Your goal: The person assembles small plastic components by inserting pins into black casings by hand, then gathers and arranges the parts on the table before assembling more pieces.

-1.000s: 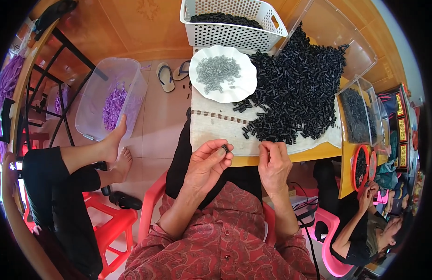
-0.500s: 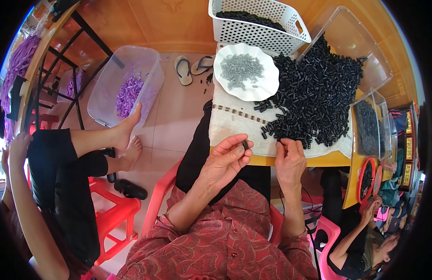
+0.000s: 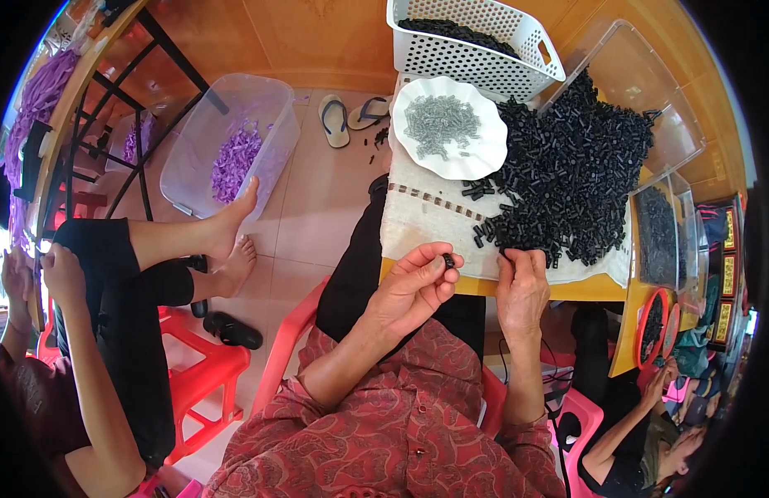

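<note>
Between the thumb and fingertips of my left hand [image 3: 405, 292] is a small black tubular piece [image 3: 449, 261], held over the near edge of the table. A short way to its right, my right hand [image 3: 522, 290] has thumb and fingers pinched together at the near edge of a big pile of similar black pieces [image 3: 567, 178]. Whatever those right fingertips hold is hidden. The pile lies on a white cloth [image 3: 418, 236]. A scalloped white plate [image 3: 492, 137] beyond my hands carries many small clear pieces [image 3: 441, 124].
A white perforated basket [image 3: 451, 68] of black pieces stands at the back. Clear plastic bins [image 3: 663, 228] line the right side. Left on the floor sit a tub [image 3: 181, 166] with purple strips and a red stool [image 3: 206, 378]. People sit on both sides.
The view has shifted slightly. My left hand has turned the black piece so that it points more end-on, and has come a little nearer the right hand. The left-hand person's hands have moved.
</note>
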`<state>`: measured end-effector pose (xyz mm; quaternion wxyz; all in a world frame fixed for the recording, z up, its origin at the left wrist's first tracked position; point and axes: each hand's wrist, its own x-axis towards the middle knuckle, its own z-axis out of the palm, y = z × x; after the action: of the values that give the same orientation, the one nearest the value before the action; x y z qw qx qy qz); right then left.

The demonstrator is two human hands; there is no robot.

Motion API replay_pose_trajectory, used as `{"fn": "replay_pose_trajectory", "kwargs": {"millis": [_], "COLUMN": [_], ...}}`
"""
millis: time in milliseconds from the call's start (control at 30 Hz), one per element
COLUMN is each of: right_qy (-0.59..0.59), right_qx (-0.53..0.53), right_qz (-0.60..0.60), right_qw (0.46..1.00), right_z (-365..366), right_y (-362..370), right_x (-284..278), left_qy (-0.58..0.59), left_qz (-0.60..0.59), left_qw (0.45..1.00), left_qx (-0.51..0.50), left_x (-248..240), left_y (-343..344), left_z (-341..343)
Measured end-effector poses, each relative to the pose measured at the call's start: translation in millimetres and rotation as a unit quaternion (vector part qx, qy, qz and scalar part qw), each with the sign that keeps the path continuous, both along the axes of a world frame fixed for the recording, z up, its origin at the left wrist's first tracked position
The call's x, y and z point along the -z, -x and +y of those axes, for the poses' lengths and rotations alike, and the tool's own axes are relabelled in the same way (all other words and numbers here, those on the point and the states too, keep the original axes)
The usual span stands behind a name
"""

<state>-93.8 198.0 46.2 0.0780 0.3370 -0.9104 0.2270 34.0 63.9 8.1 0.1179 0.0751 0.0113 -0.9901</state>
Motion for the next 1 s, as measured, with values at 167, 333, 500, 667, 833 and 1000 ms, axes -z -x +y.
{"fn": "replay_pose_trajectory", "kwargs": {"millis": [167,333,500,667,833,1000], "right_qy": [-0.024,-0.047,0.058,0.258,0.294,0.320], "right_qx": [0.007,0.002,-0.017,0.005,-0.027,-0.063], "right_qz": [-0.037,-0.008,-0.033,-0.322,-0.396,-0.415], "right_qw": [0.999,0.999,0.998,0.911,0.870,0.849], "right_z": [1.4,2.6,5.2,-1.3,-6.1,-14.5], "right_y": [2.9,1.3,2.7,-4.0,-10.2,-19.1], "right_x": [0.0,1.8,7.1,-5.9,-16.3,-18.9], "left_qy": [0.022,0.059,0.076,0.077,0.072,0.075], "left_qz": [-0.006,-0.012,-0.021,-0.028,-0.029,-0.037], "left_qw": [1.000,0.998,0.996,0.996,0.996,0.996], "left_qx": [-0.008,-0.025,-0.029,-0.031,-0.031,-0.029], "left_x": [1.1,2.4,3.3,3.3,2.6,2.4], "left_y": [-0.1,-0.2,0.6,-0.3,0.8,0.1], "left_z": [2.9,5.3,6.0,5.5,5.9,6.0]}}
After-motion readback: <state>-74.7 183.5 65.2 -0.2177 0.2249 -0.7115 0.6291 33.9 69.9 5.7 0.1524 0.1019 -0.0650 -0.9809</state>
